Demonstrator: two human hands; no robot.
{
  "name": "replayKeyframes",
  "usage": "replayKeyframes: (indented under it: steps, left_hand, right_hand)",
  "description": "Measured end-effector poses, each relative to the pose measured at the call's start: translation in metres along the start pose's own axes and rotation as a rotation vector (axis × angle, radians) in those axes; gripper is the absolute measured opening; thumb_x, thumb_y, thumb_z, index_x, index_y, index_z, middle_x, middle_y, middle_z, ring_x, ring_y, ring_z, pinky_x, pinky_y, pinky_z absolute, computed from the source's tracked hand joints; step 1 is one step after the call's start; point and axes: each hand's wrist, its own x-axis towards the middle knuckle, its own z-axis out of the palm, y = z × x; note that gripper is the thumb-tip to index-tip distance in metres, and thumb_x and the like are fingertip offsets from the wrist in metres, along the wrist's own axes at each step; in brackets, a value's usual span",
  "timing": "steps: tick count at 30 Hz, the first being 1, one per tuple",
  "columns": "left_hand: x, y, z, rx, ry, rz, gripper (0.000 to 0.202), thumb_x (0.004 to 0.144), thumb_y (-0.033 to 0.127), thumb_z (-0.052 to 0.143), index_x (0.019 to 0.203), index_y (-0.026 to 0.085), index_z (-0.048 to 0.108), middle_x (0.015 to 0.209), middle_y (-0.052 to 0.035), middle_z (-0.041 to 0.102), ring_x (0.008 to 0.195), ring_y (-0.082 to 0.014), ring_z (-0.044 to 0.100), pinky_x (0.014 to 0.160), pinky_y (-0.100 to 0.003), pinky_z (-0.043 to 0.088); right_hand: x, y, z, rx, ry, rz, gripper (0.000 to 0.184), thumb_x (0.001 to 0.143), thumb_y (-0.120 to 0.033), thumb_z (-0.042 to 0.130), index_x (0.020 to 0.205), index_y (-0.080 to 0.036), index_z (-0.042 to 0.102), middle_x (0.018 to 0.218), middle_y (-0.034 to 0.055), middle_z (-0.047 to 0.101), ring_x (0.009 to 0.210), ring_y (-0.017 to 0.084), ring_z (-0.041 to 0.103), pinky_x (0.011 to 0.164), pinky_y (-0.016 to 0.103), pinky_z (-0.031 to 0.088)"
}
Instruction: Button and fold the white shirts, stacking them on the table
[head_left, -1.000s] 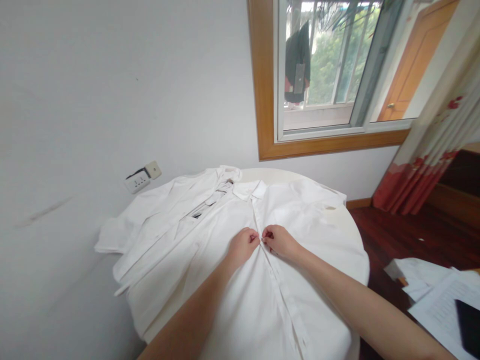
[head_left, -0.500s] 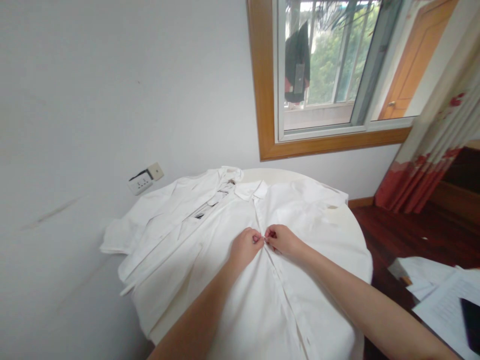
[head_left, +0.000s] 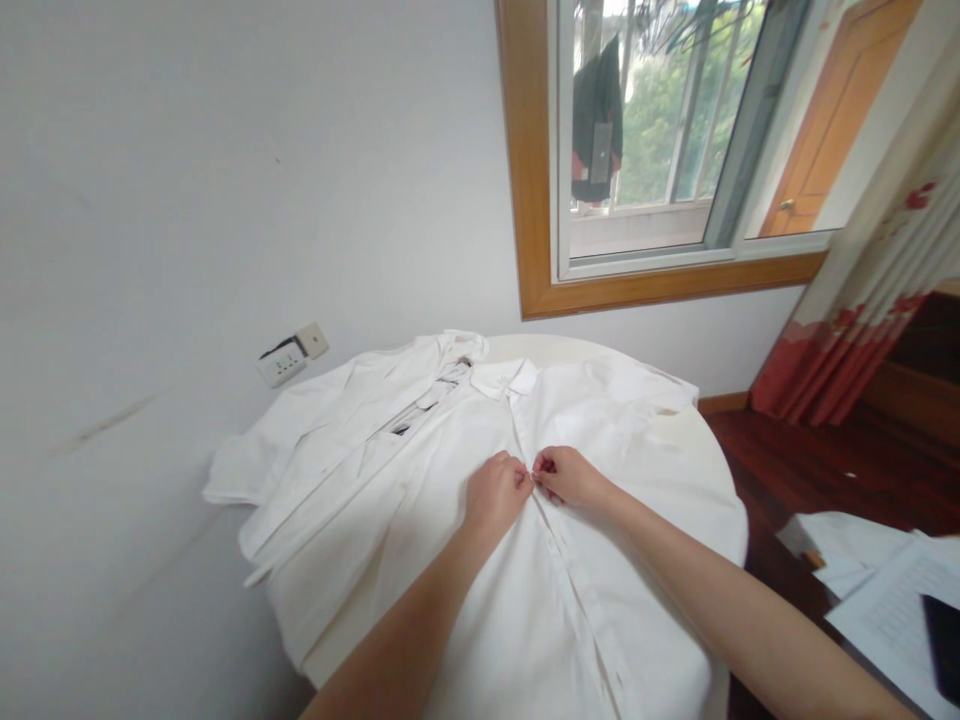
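A white shirt (head_left: 510,590) lies spread face up over a round white table (head_left: 709,440), its collar pointing toward the wall. My left hand (head_left: 498,492) pinches the shirt's front edge partway down the chest. Right beside it, nearly touching, my right hand (head_left: 564,476) pinches the facing edge of the same front opening. A button between the fingertips is too small to make out. Below my hands the placket runs down toward me, its two edges lying slightly apart. To the left lies another white shirt (head_left: 330,420), with a dark patch showing along its opening.
Behind the table is a white wall with a power socket (head_left: 283,364) and a wood-framed window (head_left: 637,285). A red and cream curtain (head_left: 817,350) hangs at the right. Papers (head_left: 885,610) and a dark flat object (head_left: 943,640) lie at the lower right.
Both hands stay pinched at the same spot on the placket, with only a slight shift of the fingers. The whole view has moved very slightly.
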Motion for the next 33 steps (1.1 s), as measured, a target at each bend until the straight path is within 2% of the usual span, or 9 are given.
replayKeyframes:
  steps: [5, 9, 12, 15, 17, 20, 27, 33]
  left_hand:
    - [-0.001, 0.001, -0.001, 0.01, 0.006, 0.0, 0.015, 0.083, 0.024, 0.052, 0.078, 0.021, 0.066, 0.085, -0.0024, 0.062, 0.083, -0.0156, 0.057, 0.068, -0.025, 0.038]
    - [0.002, -0.003, 0.003, -0.063, 0.024, -0.022, 0.011, 0.081, 0.021, 0.055, 0.079, 0.021, 0.066, 0.084, -0.0012, 0.062, 0.081, -0.0139, 0.058, 0.069, -0.024, 0.039]
    - [0.004, -0.009, 0.009, -0.132, 0.041, -0.031, 0.009, 0.08, 0.021, 0.057, 0.078, 0.019, 0.065, 0.082, -0.0002, 0.062, 0.077, -0.0125, 0.058, 0.069, -0.022, 0.039]
    - [0.006, -0.013, 0.014, -0.175, 0.051, -0.015, 0.009, 0.08, 0.022, 0.056, 0.079, 0.018, 0.065, 0.08, -0.0004, 0.062, 0.075, -0.0121, 0.057, 0.07, -0.022, 0.04]
    - [0.008, -0.015, 0.015, -0.202, 0.043, -0.014, 0.011, 0.081, 0.021, 0.055, 0.08, 0.017, 0.065, 0.08, -0.001, 0.062, 0.074, -0.012, 0.057, 0.071, -0.023, 0.041]
    - [0.009, -0.016, 0.016, -0.256, 0.022, -0.013, 0.012, 0.082, 0.02, 0.054, 0.082, 0.016, 0.066, 0.082, -0.0019, 0.062, 0.076, -0.0121, 0.057, 0.073, -0.023, 0.042]
    - [0.011, -0.018, 0.014, -0.321, -0.004, 0.003, 0.014, 0.083, 0.019, 0.054, 0.083, 0.016, 0.068, 0.083, -0.0025, 0.063, 0.076, -0.0121, 0.058, 0.073, -0.023, 0.043]
    - [0.011, -0.017, 0.012, -0.314, -0.029, -0.017, 0.015, 0.082, 0.018, 0.054, 0.083, 0.016, 0.068, 0.083, -0.0032, 0.064, 0.076, -0.0127, 0.058, 0.072, -0.023, 0.042]
  right_hand:
    - [-0.002, -0.007, -0.002, 0.053, -0.003, 0.082, 0.011, 0.077, -0.012, 0.048, 0.072, -0.017, 0.055, 0.049, -0.004, 0.058, 0.038, 0.009, 0.052, 0.04, 0.018, 0.038]
    - [-0.003, -0.01, -0.005, 0.042, -0.019, 0.117, 0.013, 0.081, -0.013, 0.046, 0.078, -0.016, 0.058, 0.051, -0.0036, 0.059, 0.039, 0.009, 0.052, 0.043, 0.018, 0.039]
    - [-0.003, -0.011, -0.008, -0.107, -0.032, 0.022, 0.022, 0.087, -0.021, 0.043, 0.076, -0.016, 0.061, 0.055, -0.0004, 0.062, 0.047, 0.011, 0.056, 0.052, 0.021, 0.04]
    - [-0.005, -0.014, -0.01, -0.375, 0.041, -0.101, 0.031, 0.091, -0.029, 0.043, 0.072, -0.016, 0.064, 0.072, 0.0065, 0.067, 0.068, 0.015, 0.061, 0.062, 0.023, 0.038]
    - [-0.007, -0.017, -0.009, -0.523, 0.093, -0.114, 0.032, 0.092, -0.032, 0.041, 0.079, -0.016, 0.065, 0.085, 0.0095, 0.067, 0.078, 0.017, 0.061, 0.064, 0.025, 0.036]
    - [-0.009, -0.02, -0.005, -0.655, 0.115, -0.121, 0.033, 0.094, -0.036, 0.038, 0.091, -0.017, 0.064, 0.093, 0.0101, 0.064, 0.079, 0.018, 0.06, 0.063, 0.026, 0.034]
    - [-0.006, -0.016, -0.004, -0.733, 0.097, -0.212, 0.023, 0.093, -0.028, 0.042, 0.09, -0.018, 0.062, 0.092, 0.0067, 0.061, 0.083, 0.016, 0.058, 0.066, 0.025, 0.035]
    - [-0.001, -0.007, -0.005, -0.669, 0.091, -0.289, 0.022, 0.092, -0.024, 0.043, 0.085, -0.018, 0.063, 0.087, 0.0047, 0.06, 0.083, 0.014, 0.056, 0.069, 0.023, 0.035]
